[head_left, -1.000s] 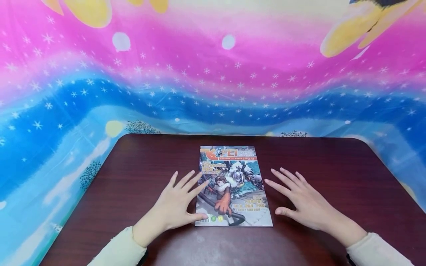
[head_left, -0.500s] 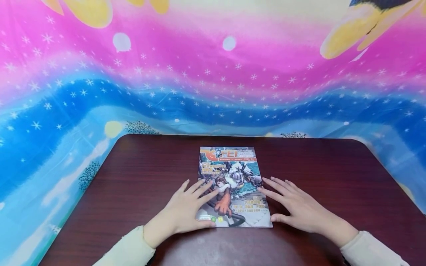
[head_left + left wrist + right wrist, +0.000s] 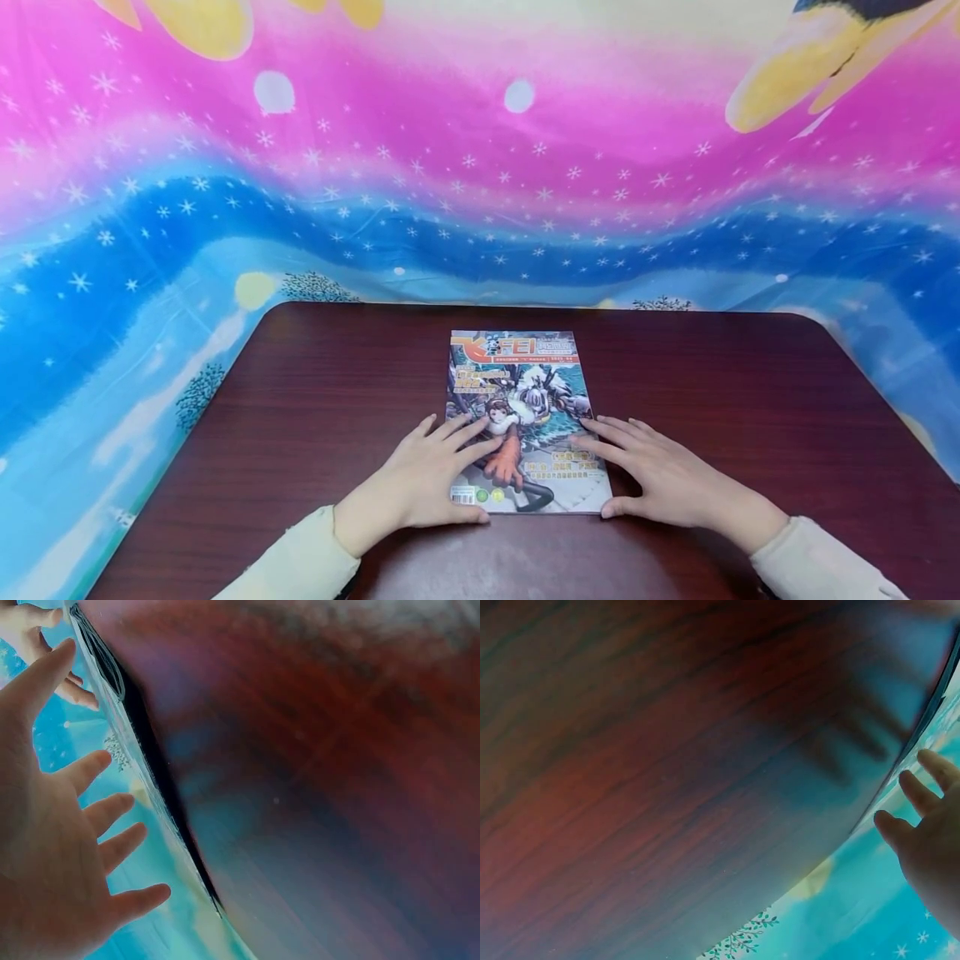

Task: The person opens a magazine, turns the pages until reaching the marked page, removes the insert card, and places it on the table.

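Note:
A magazine (image 3: 525, 392) with a colourful illustrated cover lies flat on the dark wooden table, upright to the head view. Over its lower left part my left hand (image 3: 423, 475) is held with fingers straight and spread. My right hand (image 3: 663, 479) is at the lower right edge, its fingertips reaching over the cover and its thumb near the corner. In the left wrist view, the left hand (image 3: 60, 840) shows its palm side, and a gap appears between fingers and the magazine's edge (image 3: 105, 664). Part of the right hand (image 3: 934, 825) shows in the right wrist view; contact there is unclear.
The reddish-brown table (image 3: 315, 375) has rounded far corners. Behind it and along its sides hangs a pink and blue cloth (image 3: 420, 183) printed with snowflakes, meeting the table's far edge. Light sleeves (image 3: 300, 558) cover both forearms.
Both hands have moved inward and slightly nearer the body, toward each other, so more of their fingers overlap the magazine in the head view. The magazine has stayed in place.

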A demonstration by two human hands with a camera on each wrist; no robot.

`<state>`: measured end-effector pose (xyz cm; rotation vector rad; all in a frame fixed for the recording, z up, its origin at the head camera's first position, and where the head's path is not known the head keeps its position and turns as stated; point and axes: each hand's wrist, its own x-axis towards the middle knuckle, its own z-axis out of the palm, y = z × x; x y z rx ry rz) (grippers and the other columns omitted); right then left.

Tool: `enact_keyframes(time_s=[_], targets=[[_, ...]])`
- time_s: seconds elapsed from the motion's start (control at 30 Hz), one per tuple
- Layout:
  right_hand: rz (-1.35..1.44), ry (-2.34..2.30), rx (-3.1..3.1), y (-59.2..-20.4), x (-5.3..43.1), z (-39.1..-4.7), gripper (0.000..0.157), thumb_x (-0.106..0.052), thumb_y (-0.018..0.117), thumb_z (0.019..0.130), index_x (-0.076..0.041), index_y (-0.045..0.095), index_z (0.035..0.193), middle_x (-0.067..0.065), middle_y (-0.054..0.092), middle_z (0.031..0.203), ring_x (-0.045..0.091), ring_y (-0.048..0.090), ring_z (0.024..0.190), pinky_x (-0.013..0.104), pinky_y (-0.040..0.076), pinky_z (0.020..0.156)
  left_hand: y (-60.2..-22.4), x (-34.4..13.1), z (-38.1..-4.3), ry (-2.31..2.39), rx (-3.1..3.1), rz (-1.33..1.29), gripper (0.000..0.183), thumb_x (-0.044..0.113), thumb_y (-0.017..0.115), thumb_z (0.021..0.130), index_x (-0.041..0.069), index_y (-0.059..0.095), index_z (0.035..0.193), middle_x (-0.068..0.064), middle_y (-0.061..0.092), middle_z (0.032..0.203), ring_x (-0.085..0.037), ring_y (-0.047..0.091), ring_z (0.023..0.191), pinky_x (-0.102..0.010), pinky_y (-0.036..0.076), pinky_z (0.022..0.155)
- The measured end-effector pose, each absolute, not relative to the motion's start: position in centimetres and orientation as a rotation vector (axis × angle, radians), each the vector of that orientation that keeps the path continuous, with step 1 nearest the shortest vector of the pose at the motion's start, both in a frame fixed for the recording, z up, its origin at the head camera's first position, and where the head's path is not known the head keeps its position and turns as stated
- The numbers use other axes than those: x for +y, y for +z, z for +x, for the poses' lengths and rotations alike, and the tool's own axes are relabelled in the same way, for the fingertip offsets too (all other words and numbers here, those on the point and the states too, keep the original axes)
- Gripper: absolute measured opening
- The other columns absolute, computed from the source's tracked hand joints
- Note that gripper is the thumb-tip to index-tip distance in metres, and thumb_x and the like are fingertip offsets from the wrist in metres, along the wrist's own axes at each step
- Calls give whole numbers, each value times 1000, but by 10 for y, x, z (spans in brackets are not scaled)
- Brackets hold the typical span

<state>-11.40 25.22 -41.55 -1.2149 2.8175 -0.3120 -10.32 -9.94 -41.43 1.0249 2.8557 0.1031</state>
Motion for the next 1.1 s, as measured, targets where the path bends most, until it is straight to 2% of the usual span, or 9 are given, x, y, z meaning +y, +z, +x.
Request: enact_keyframes(time_s=[0.3,0.53,1.1], targets=[[-1176,-284,2777,-417,252,-117,78,-70,59,83,-30,45,149,7,37,156,35,36,141,62,30,109,-410,-95,-103,57,2816,979,82,74,63,79,31,47,148,5,35,158,-21,36,142,-56,32,111],[-1191,-318,2785,-419,252,-119,72,-63,65,83,-29,50,145,8,39,154,33,37,140,61,31,109,-408,-94,-104,35,2805,969,81,72,66,79,30,49,147,4,37,157,-21,37,141,-55,34,110],[-1267,-243,2870,-420,245,-122,62,-57,65,87,-27,56,141,8,48,148,33,48,132,59,39,103,-409,-91,-104,55,2800,962,81,70,68,78,30,50,146,3,37,157,-23,37,141,-51,36,109]])
